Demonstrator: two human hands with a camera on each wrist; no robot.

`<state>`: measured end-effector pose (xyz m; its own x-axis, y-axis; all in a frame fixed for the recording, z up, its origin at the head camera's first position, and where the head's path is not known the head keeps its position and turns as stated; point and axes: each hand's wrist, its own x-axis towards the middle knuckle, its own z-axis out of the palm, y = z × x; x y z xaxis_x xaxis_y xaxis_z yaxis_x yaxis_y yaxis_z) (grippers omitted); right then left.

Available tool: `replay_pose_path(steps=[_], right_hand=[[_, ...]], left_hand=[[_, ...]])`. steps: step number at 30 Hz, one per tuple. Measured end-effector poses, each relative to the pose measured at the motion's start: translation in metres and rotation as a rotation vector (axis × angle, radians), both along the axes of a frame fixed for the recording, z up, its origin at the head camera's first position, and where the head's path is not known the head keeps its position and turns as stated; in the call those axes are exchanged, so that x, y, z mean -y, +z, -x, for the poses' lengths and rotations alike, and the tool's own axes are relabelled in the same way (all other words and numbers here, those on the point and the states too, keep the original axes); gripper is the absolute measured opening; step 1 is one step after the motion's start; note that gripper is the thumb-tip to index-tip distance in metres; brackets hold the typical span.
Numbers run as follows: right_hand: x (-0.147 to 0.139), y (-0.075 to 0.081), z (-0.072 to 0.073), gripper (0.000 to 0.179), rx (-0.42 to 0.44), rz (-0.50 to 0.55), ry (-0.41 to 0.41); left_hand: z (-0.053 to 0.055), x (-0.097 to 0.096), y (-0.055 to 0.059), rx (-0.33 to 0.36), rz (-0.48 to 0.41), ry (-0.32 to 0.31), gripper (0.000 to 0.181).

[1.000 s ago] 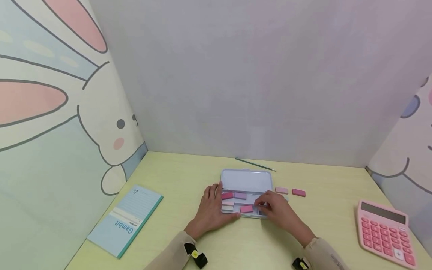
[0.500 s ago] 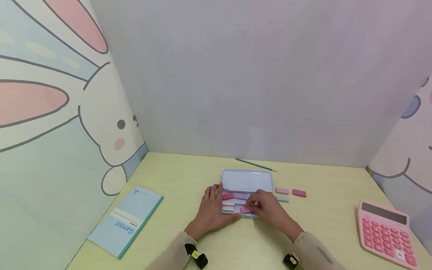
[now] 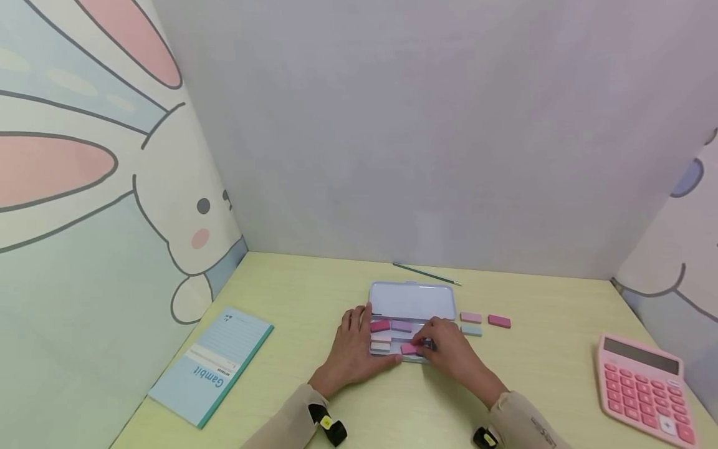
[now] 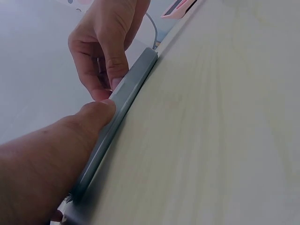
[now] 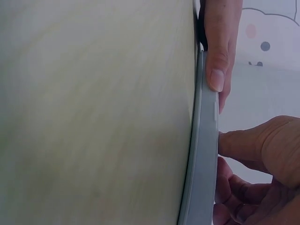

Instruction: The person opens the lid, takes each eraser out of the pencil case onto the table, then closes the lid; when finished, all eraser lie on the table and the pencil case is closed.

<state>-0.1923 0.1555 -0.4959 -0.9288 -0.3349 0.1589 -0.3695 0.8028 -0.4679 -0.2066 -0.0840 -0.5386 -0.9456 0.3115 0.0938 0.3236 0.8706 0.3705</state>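
Observation:
A pale blue-lavender pencil case (image 3: 412,300) lies with its lid folded back on the table. Inside its tray are small eraser-like blocks: a dark pink block (image 3: 380,325), a lilac block (image 3: 401,325) and a pale block (image 3: 379,347). My left hand (image 3: 350,349) holds the case at its left end, thumb along the front wall (image 5: 208,122), fingers by the hinge. With thumb and forefinger, my right hand (image 3: 449,349) pinches the right end of a pink eraser (image 3: 407,349) in the front of the tray. The right end of the tray is hidden behind that hand.
Right of the case lie a light pink block (image 3: 470,317), a light blue block (image 3: 472,330) and a deep pink block (image 3: 499,321). Behind it is a pencil (image 3: 426,274). A notebook (image 3: 213,368) lies at the left, a pink calculator (image 3: 645,390) at the right.
My right hand has moved left from the tray's right end to the pink eraser, uncovering the light blue block beside the case. The left hand stays in place on the case.

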Motion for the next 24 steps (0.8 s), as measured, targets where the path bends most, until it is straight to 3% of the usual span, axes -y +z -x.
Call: replay_pose_path(steps=[6, 13, 24], right_hand=[[0.0012, 0.0018, -0.0004, 0.013, 0.001, -0.002, -0.004], [0.0007, -0.0018, 0.0019, 0.015, -0.066, 0.022, 0.048], [-0.0008, -0.0005, 0.0064, 0.014, -0.046, -0.027, 0.094]], left_hand=[[0.0001, 0.0000, 0.0012, 0.003, 0.002, -0.001, 0.127], [-0.0002, 0.0006, 0.0010, 0.002, 0.002, -0.002, 0.128], [-0.0011, 0.0001, 0.0015, 0.001, -0.011, -0.006, 0.127]])
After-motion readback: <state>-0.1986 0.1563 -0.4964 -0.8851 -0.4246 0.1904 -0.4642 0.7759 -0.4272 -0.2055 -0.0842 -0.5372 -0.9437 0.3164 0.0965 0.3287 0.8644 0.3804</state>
